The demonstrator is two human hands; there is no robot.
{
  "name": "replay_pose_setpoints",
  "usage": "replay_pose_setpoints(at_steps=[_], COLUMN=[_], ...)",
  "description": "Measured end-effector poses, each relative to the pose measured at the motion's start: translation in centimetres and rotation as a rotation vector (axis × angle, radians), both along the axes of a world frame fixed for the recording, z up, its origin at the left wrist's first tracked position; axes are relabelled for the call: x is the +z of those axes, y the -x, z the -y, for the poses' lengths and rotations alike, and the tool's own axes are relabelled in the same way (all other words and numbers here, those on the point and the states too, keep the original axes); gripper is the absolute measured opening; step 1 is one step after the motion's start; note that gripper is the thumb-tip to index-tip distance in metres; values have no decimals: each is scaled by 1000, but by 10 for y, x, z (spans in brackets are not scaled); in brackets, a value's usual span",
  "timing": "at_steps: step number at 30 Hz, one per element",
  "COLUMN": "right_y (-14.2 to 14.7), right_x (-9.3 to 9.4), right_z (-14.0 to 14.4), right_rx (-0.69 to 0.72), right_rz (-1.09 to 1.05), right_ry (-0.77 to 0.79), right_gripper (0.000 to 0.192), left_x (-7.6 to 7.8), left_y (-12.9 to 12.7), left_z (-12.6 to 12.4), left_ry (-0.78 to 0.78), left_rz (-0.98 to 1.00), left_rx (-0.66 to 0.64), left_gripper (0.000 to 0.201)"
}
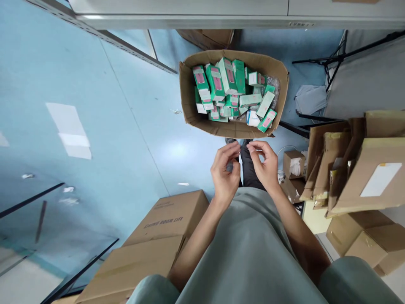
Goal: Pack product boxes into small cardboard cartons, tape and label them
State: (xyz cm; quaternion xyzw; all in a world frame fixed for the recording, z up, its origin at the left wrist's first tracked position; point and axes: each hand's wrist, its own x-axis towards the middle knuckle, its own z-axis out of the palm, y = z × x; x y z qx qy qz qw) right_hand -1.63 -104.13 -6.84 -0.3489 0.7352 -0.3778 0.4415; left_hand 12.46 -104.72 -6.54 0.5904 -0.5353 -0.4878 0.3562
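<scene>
My left hand (225,173) is held in front of my body, its fingers loosely curled with a gap to the thumb and nothing visible in it. Close beside it, my right hand (263,165) has bent fingers, also with a gap and no object showing. The fingertips of the two hands point towards each other without touching. Just beyond them stands an uncovered cardboard box (186,95) holding several small green and white cartons (216,82) with pink panels. Clear bubble wrap (274,90) sits at the box's right end.
A grey table edge (183,22) runs across the top, with a metal leg frame on the left. Large cardboard boxes (164,219) stand at lower left. Flattened cardboard (341,164) is stacked at right, near a black tripod (332,61). Paper scraps lie on the blue floor (126,139).
</scene>
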Motion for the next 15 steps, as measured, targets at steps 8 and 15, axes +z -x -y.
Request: replay_pose_setpoints(at_steps=[8, 15], right_y=[24, 40], right_x=[-73, -153], right_z=[29, 66], right_rx=[-3, 70], right_rz=[-24, -29], right_ry=[-19, -27], right_gripper=[30, 28], left_x=[-56, -125], left_y=[-3, -18], left_z=[17, 54], left_ry=[-54, -149], left_rz=[32, 71], left_rx=[8, 68], left_gripper=[41, 30])
